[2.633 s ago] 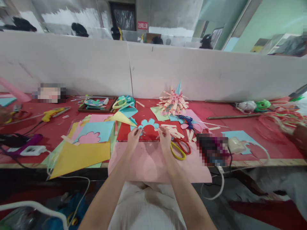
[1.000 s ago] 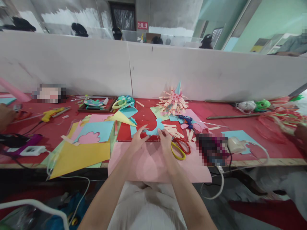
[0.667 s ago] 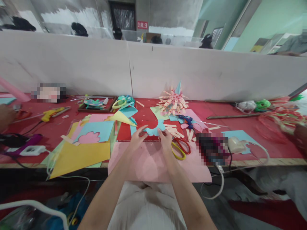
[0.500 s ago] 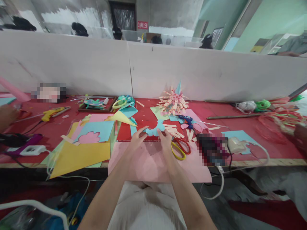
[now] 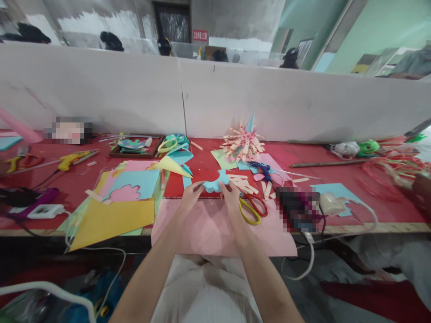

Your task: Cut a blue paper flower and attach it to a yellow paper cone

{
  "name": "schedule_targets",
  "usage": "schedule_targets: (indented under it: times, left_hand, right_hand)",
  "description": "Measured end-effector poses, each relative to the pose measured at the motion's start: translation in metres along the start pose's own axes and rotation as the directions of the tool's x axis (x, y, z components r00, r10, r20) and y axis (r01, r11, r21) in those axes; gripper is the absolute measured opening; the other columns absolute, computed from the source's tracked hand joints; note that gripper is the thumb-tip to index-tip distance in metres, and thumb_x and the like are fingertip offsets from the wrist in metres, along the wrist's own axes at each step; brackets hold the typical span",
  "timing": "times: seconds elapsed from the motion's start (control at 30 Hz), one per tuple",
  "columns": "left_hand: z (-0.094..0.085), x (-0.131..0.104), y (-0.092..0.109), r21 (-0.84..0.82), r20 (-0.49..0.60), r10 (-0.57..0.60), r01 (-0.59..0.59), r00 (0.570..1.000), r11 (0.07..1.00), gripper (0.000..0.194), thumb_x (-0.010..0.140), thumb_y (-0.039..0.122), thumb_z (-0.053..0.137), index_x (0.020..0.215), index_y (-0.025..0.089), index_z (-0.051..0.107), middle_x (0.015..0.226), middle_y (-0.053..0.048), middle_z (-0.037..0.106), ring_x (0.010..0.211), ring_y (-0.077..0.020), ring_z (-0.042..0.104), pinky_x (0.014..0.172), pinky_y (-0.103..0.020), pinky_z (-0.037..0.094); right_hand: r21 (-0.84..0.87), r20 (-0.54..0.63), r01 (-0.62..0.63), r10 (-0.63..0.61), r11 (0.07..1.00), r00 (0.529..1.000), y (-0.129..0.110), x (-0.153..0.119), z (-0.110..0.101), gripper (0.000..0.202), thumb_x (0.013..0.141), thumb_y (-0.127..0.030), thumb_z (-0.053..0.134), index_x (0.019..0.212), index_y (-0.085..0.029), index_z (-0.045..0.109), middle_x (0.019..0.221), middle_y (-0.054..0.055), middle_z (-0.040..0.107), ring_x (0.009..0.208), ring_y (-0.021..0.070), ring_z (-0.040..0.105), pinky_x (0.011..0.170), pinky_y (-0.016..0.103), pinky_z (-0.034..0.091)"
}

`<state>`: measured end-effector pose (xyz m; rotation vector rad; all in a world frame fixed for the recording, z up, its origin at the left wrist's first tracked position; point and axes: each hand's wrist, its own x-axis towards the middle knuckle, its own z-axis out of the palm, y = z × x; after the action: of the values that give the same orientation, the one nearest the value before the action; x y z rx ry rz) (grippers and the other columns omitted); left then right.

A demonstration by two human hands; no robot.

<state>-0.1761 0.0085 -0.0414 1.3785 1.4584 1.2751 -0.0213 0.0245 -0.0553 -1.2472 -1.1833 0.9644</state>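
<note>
A light-blue paper cutout point(image 5: 213, 184) with a scalloped edge is held up between both hands over the pink sheet point(image 5: 208, 229). My left hand point(image 5: 192, 196) pinches its left end. At its right end, my right hand point(image 5: 230, 195) grips it with thumb and fingers. Scissors point(image 5: 251, 211) with red and yellow handles lie just right of my right hand. Cut paper strips point(image 5: 244, 183) are scattered behind them. A pale yellow paper cone point(image 5: 175, 166) lies beyond my left hand.
A blue glue gun point(image 5: 261, 169) and a spiky paper figure point(image 5: 245, 140) stand behind the strips. Coloured sheets point(image 5: 114, 217) are stacked at left, near a yellow glue gun point(image 5: 72, 159). A power strip point(image 5: 299, 208) with cables is at right. A white partition point(image 5: 134, 94) closes the back.
The blue cutout has turned slightly in my fingers, and my right hand has shifted a little left. At far left, another person's hand has moved away, uncovering scissors and pliers-like tools.
</note>
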Motion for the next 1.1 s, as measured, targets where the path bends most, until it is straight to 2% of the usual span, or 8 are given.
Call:
schedule_targets:
  times: [0.13,0.27,0.4,0.5,0.63,0.8,0.97,1.1]
  left_hand:
    - [-0.003,0.002,-0.005,-0.008,-0.042,0.000,-0.001,0.999,1.000,0.029,0.073,0.033,0.056,0.093,0.019,0.069,0.092,-0.004,0.072,0.081,-0.0192,0.066,0.080,-0.031,0.051]
    - [-0.005,0.003,-0.010,-0.006,-0.044,-0.031,0.031,0.999,1.000,0.032,0.072,0.036,0.056,0.093,0.018,0.070,0.092,-0.005,0.072,0.081,-0.0200,0.066,0.078,-0.031,0.051]
    - [-0.005,0.002,-0.003,0.026,-0.036,-0.076,0.077,0.996,0.997,0.030,0.071,0.033,0.054,0.090,0.018,0.072,0.088,-0.004,0.073,0.083,-0.0203,0.066,0.079,-0.030,0.050]
    - [-0.004,0.000,0.003,0.070,-0.022,-0.065,0.067,0.998,0.995,0.029,0.069,0.029,0.055,0.091,0.019,0.072,0.090,-0.002,0.073,0.085,-0.0196,0.066,0.078,-0.028,0.049]
    - [-0.001,0.000,0.002,0.097,-0.007,-0.119,0.119,0.993,0.988,0.024,0.069,0.035,0.057,0.077,0.019,0.073,0.084,-0.001,0.074,0.088,-0.0227,0.065,0.077,-0.028,0.049]
    - [0.002,0.000,-0.003,0.017,0.103,-0.196,0.196,0.975,0.981,0.033,0.073,0.041,0.053,0.084,0.017,0.072,0.077,-0.002,0.074,0.081,-0.0231,0.067,0.071,-0.029,0.050]
    - [0.002,0.001,-0.002,0.033,0.070,-0.086,0.084,0.994,0.996,0.021,0.064,0.029,0.062,0.080,0.020,0.071,0.086,-0.003,0.074,0.085,-0.0211,0.067,0.079,-0.029,0.049]
    - [0.003,0.001,-0.001,-0.023,0.082,-0.078,0.080,0.994,0.997,0.020,0.061,0.028,0.065,0.078,0.019,0.070,0.083,-0.003,0.073,0.080,-0.0203,0.067,0.075,-0.029,0.050]
  right_hand:
    - [0.052,0.038,0.030,-0.032,0.998,0.999,-0.005,-0.003,0.001,0.032,0.079,-0.048,0.053,0.068,-0.018,0.054,0.055,-0.002,0.053,0.053,0.0128,0.047,0.054,0.026,0.040]
    - [0.081,0.028,0.042,-0.044,0.996,0.999,-0.009,-0.005,0.000,0.035,0.079,-0.050,0.050,0.062,-0.020,0.047,0.051,-0.005,0.045,0.051,0.0114,0.042,0.053,0.025,0.037]
    - [0.127,0.028,0.029,-0.033,0.991,0.999,-0.009,-0.006,0.001,0.036,0.079,-0.052,0.050,0.062,-0.021,0.044,0.050,-0.006,0.041,0.048,0.0107,0.038,0.049,0.024,0.034]
    - [0.156,0.010,0.052,-0.054,0.986,0.998,-0.010,-0.007,0.001,0.036,0.080,-0.051,0.049,0.062,-0.021,0.046,0.051,-0.006,0.041,0.051,0.0111,0.039,0.051,0.024,0.035]
    - [0.151,-0.031,0.047,-0.043,0.987,0.999,-0.016,-0.008,0.000,0.034,0.079,-0.049,0.051,0.063,-0.020,0.050,0.049,-0.005,0.042,0.052,0.0120,0.040,0.051,0.024,0.036]
    - [0.140,-0.009,0.039,-0.038,0.989,0.999,-0.018,-0.008,-0.003,0.031,0.077,-0.048,0.055,0.067,-0.018,0.056,0.046,-0.006,0.043,0.047,0.0107,0.040,0.047,0.024,0.035]
    - [0.147,-0.090,0.000,0.013,0.989,0.996,-0.001,0.002,0.001,0.036,0.067,-0.050,0.063,0.073,-0.015,0.062,0.045,-0.006,0.047,0.044,0.0094,0.040,0.045,0.023,0.034]
    - [0.174,-0.093,-0.008,0.025,0.985,0.995,0.006,0.006,0.003,0.038,0.064,-0.053,0.065,0.074,-0.016,0.063,0.046,-0.004,0.050,0.044,0.0105,0.042,0.044,0.024,0.034]
